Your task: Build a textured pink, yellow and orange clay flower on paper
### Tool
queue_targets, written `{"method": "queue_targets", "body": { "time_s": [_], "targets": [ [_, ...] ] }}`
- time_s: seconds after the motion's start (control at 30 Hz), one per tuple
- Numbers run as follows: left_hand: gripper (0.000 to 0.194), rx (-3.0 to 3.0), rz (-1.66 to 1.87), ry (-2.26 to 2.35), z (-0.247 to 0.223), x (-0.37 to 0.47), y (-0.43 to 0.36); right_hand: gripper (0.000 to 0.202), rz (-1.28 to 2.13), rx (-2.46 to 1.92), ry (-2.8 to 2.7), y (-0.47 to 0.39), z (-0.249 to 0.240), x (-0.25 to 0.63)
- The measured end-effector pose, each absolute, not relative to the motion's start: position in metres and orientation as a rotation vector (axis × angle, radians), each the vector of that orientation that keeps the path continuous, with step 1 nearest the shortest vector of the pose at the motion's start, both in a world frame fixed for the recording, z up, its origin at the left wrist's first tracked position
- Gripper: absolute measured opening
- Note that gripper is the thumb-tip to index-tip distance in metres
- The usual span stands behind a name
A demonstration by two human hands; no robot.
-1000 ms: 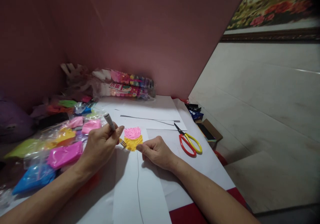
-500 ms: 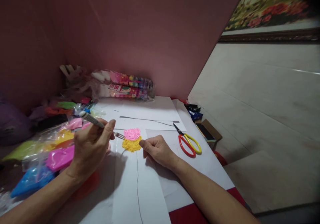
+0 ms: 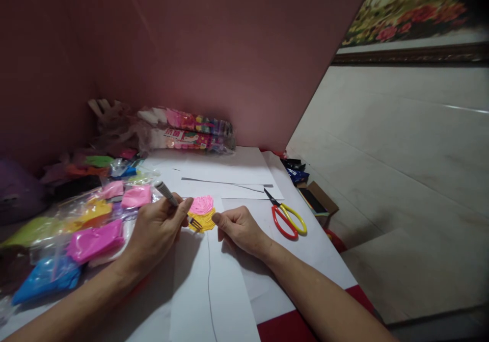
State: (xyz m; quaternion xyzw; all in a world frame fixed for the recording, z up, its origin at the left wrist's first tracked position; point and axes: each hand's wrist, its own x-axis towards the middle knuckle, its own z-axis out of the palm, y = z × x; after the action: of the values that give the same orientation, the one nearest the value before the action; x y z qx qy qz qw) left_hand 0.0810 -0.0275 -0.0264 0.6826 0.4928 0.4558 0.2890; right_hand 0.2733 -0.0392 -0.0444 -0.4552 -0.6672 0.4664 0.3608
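My left hand (image 3: 162,225) is closed round a small fork (image 3: 166,193) with a striped handle; its prongs lie over the yellow clay (image 3: 206,220). Above the yellow clay sits textured pink clay (image 3: 202,205), touching it. My right hand (image 3: 240,228) pinches its fingers at the right edge of the yellow clay; whether it grips the clay or only touches it is hard to tell. Both clay pieces are at the top of a white paper strip (image 3: 229,291) with a thin dark line running down it.
Scissors (image 3: 288,217) with red and yellow handles lie right of my right hand. Bagged coloured clay (image 3: 95,240) is spread at the left. A plastic-wrapped clay pack (image 3: 187,138) rests by the pink wall. An open cardboard box (image 3: 323,199) is beyond the table's right edge.
My left hand has moved right and nearer, and the fork's prongs have gone from the left side of the clay onto the yellow part. The fork handle is steeper. My right hand has barely moved.
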Motion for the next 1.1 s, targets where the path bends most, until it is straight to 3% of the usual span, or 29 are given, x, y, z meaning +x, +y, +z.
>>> {"method": "queue_targets", "body": {
  "time_s": [0.4, 0.57, 0.73, 0.83, 0.97, 1.1],
  "targets": [
    [0.022, 1.809, 1.609, 1.498, -0.015, 0.071, -0.026, 0.058, 1.277, -1.140, -1.460, -0.039, -0.049, 0.272],
    [0.011, 1.875, 1.685, 1.260, -0.020, 0.070, -0.028, 0.048, 0.784, -1.168, -1.314, -0.039, -0.045, 0.274],
    [0.005, 2.313, 1.649, 0.975, -0.015, 0.074, -0.041, 0.018, 0.185, -1.001, -1.606, -0.051, -0.034, 0.272],
    [0.016, 2.542, 1.445, 0.726, -0.013, 0.077, -0.049, 0.031, -0.057, -0.880, -1.907, -0.059, -0.032, 0.266],
    [0.025, 2.553, 1.297, 0.661, -0.015, 0.081, -0.052, 0.019, -0.214, -0.868, -2.075, -0.062, -0.034, 0.261],
    [0.011, 2.548, 1.372, 0.795, -0.020, 0.083, -0.047, 0.024, -0.022, -1.031, -1.900, -0.055, -0.033, 0.264]
  ]
}}
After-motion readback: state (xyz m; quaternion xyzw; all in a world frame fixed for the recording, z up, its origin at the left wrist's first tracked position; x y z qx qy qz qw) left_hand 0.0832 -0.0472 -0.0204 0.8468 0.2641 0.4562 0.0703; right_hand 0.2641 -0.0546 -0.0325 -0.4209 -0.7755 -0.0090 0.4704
